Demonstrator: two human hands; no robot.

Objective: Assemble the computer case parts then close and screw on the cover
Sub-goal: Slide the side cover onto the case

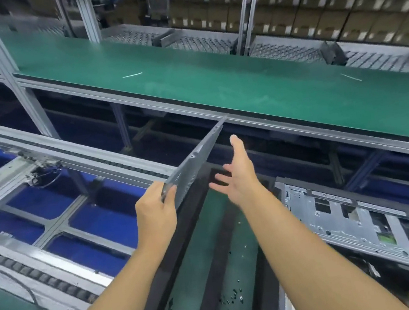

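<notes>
Screw tray (193,223) under forearms. L grip (154,210) pinches cover panel (194,163) at near corner, tilted midair, left of case (348,219). R grip (239,176) wide, empty. Risk: one-corner hold, panel cld slip.

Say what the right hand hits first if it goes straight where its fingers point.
Probably the grey cover panel the left hand grips: the open right hand's fingers point at its perforated face, with nothing between. Depth is unclear, though.

Factory assembly line: green conveyor (189,79), shelved cartons (309,13)
</notes>
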